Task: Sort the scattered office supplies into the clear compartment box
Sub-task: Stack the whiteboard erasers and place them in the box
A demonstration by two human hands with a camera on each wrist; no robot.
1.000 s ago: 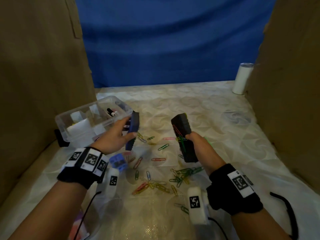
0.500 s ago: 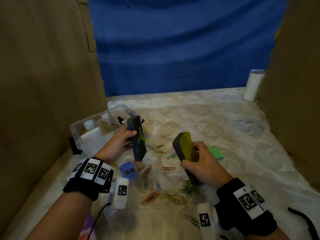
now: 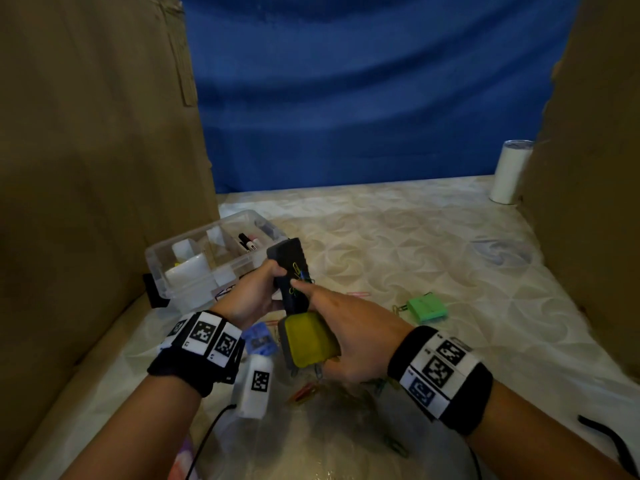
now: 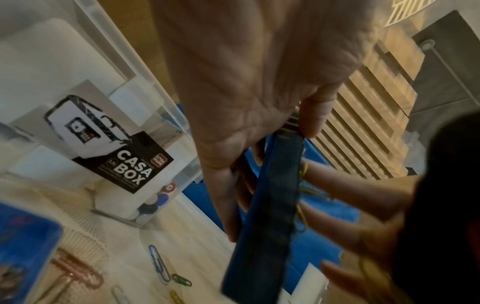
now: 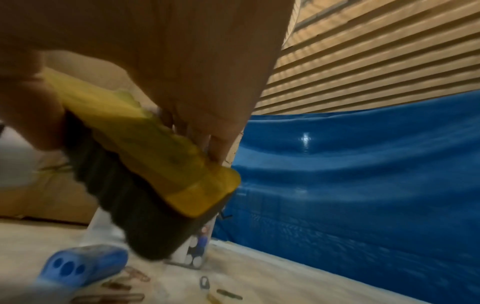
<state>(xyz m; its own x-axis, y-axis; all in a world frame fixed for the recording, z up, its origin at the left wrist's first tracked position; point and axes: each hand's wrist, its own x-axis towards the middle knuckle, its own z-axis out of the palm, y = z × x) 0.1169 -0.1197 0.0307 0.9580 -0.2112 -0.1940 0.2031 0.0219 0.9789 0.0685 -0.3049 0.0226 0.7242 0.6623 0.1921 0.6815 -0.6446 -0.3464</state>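
Note:
My left hand (image 3: 258, 294) grips a dark eraser block (image 3: 287, 261) upright, just in front of the clear compartment box (image 3: 194, 261). Several coloured paper clips (image 3: 298, 274) cling to the block's face. My right hand (image 3: 346, 327) holds a yellow-topped eraser block (image 3: 308, 341) against its palm, and its fingertips (image 3: 296, 283) touch the clips on the dark block. In the left wrist view the dark block (image 4: 270, 205) shows edge-on, with the right hand's fingers (image 4: 350, 195) beside it. The right wrist view shows the yellow block (image 5: 145, 148) in my grip.
Loose paper clips (image 3: 304, 393) lie on the patterned table under my hands. A blue sharpener (image 3: 259, 339), a green block (image 3: 426, 306) and a white tumbler (image 3: 510, 171) stand nearby. Cardboard walls (image 3: 86, 168) close both sides, and a cable (image 3: 609, 441) lies at the right.
My hands have come together. The right hand, still holding the yellow block, moved left and up until its fingertips reached the clips on the dark block. The left hand turned that block's face towards me.

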